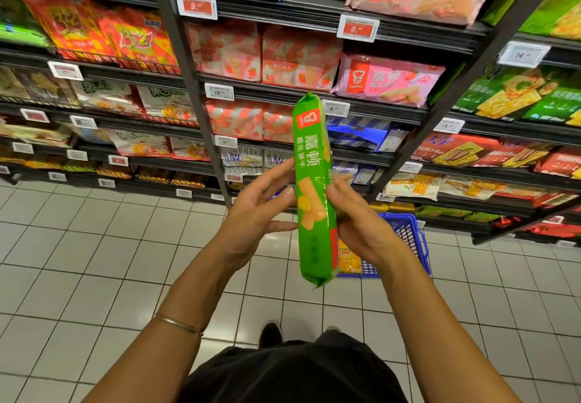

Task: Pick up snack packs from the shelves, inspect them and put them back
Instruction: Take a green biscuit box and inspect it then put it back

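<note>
A long green wafer pack [314, 182] stands upright and edge-on in front of me, between both hands. My right hand [361, 226] grips its right side, thumb on the front face, fingers hidden behind it. My left hand [254, 211] is at its left edge, thumb tip touching the pack and fingers spread loosely. The pack shows a red logo at the top and wafer pictures in the middle.
Dark metal shelves [283, 94] full of biscuit and wafer packs rise ahead, with price tags along the edges. Pink wafer packs [386, 78] lie at centre right. A blue shopping basket [405, 233] sits on the tiled floor [94, 245] below the shelves.
</note>
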`<state>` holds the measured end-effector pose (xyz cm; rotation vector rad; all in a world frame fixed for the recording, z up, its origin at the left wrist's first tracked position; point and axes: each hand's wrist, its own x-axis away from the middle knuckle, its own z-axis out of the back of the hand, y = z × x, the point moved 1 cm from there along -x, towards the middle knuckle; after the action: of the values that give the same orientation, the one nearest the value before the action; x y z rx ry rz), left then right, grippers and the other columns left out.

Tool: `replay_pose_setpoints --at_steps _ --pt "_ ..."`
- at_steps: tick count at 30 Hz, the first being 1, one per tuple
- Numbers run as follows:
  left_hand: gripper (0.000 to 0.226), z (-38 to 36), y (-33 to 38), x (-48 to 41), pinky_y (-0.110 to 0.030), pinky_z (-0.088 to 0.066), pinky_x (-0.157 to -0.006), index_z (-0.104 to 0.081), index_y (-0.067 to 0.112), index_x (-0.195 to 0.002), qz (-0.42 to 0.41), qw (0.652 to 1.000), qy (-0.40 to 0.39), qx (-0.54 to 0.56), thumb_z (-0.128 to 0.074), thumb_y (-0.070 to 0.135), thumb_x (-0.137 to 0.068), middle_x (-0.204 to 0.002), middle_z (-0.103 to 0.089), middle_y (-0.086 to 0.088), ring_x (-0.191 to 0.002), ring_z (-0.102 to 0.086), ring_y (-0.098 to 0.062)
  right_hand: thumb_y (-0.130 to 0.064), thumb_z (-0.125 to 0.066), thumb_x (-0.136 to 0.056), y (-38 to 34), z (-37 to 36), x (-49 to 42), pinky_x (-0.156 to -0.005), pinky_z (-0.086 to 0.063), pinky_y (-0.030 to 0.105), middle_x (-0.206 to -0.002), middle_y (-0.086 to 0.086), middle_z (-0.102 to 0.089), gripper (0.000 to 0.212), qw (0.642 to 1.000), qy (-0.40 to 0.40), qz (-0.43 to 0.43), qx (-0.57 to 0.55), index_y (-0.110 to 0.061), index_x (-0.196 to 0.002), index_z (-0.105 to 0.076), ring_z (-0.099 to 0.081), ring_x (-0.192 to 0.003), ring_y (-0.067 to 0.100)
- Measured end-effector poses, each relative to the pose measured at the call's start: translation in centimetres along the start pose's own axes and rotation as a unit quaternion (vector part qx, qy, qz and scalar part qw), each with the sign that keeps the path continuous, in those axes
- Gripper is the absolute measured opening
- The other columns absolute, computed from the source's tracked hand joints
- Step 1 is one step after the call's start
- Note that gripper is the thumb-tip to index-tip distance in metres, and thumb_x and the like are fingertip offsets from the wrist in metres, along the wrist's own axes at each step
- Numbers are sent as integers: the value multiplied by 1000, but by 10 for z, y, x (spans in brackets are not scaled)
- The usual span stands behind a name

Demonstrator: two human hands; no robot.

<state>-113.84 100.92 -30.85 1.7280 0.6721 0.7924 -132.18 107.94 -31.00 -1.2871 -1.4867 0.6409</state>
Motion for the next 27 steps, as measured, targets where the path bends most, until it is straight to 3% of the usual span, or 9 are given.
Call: replay_pose_setpoints --at_steps 5,7,9,11,14,18,21,24,27 --pt "72 -10 -4 -3 -40 -53 -97 -48 38 -147 73 996 17 -53 -74 47 -80 -139 -65 8 -114 -69 -3 -49 -55 -96 3 4 3 -103 -53 50 -137 18 -67 54 993 -22 -44 -103 -17 -138 -65 -64 -123 34" --pt "81 -14 -6 -4 -45 -48 -102 -46 39 -148 131 990 21 -54 -75 55 -74 -128 -71 7 -113 -68 -5 -58 -52 -96 7 3 2 -113 -44 56 -143 18 -63 63 993 -28 -59 -98 -18 -144 -61 -58 -134 39" --pt "88 -14 -10 -4 -54 -47 -108 -46 36 -151 160 986 35 -32 -80 56 -72 -122 -74 3 -120 -67 -16 -62 -51 -94 10 1 3 -114 -43 59 -144 17 -62 66 991 -47 -70 -104 -21 -145 -59 -56 -136 40" --pt "87 -11 -11 -4 -52 -57 -98 -49 32 -149 153 987 44 5 -89 49 -73 -113 -79 2 -114 -72 -18 -60 -53 -94 10 1 5 -106 -52 56 -145 17 -61 64 987 -66 -75 -127 -21 -145 -60 -59 -134 39" --pt "87 -11 -8 -5 -35 -63 -72 -50 27 -144 115 991 66 33 -94 37 -69 -106 -80 2 -99 -77 -13 -52 -54 -97 7 3 7 -93 -59 50 -143 20 -62 59 981 -81 -72 -163 -15 -143 -63 -65 -127 37" --pt "94 -13 -4 -7 -31 -63 -75 -45 29 -145 47 991 122 7 -92 34 -64 -124 -71 0 -102 -76 -13 -52 -53 -96 7 8 6 -88 -60 51 -132 18 -70 50 979 -42 -59 -191 -17 -124 -77 -70 -118 36" --pt "102 -10 1 -9 -39 -63 -84 -36 27 -156 39 990 131 20 -86 36 -67 -130 -69 -5 -111 -74 -20 -55 -52 -96 5 16 11 -87 -60 49 -125 14 -74 53 968 -19 -41 -247 -17 -119 -79 -73 -113 32" --pt "74 -9 4 -13 -42 -61 -89 -49 19 -147 77 993 89 -15 -82 33 -82 -123 -75 -3 -109 -75 -20 -54 -53 -96 2 16 13 -91 -59 49 -128 15 -73 54 966 -19 -45 -256 -14 -124 -76 -71 -116 33" --pt "46 -9 -3 -17 -41 -63 -92 -61 13 -133 91 995 35 -11 -78 16 -90 -120 -77 -4 -112 -74 -25 -42 -60 -91 -4 14 11 -96 -59 49 -133 15 -71 47 982 -32 -55 -178 -16 -126 -76 -68 -121 33"
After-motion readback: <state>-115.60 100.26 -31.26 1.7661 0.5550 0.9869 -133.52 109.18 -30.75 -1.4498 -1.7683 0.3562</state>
